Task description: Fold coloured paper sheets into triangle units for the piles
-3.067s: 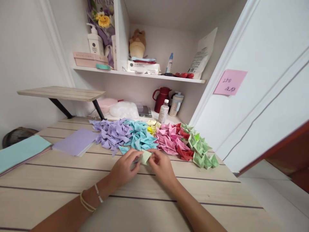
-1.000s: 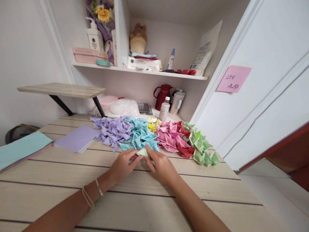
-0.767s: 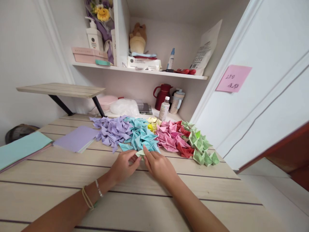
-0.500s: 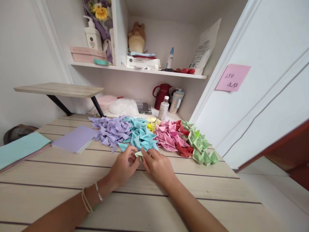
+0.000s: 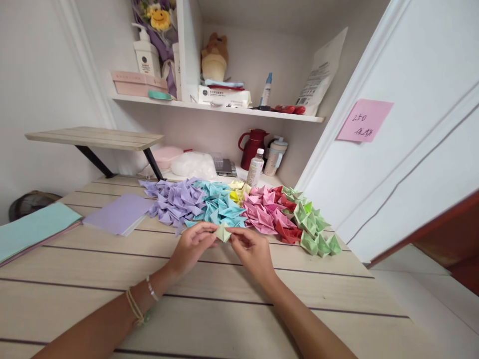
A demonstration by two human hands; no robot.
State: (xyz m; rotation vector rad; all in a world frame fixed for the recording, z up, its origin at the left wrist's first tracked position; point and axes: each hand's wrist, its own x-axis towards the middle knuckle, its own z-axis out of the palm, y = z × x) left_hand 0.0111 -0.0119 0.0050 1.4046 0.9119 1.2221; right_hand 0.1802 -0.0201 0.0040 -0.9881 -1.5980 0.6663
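A small folded piece of pale yellow-green paper is held just above the wooden table, pinched from both sides. My left hand grips its left edge with fingertips closed. My right hand pinches its right edge. Directly behind the hands lies a row of folded paper boats: purple, blue, yellow, pink, red and green.
A stack of purple sheets and a teal stack lie at the left. A small raised shelf stands at the back left. A red jug, a bottle and a cup stand behind the boats. A white door with a pink note is at the right.
The folded paper was pressed down on the table by both hands; now both hands have lifted it slightly and hold it by its two ends.
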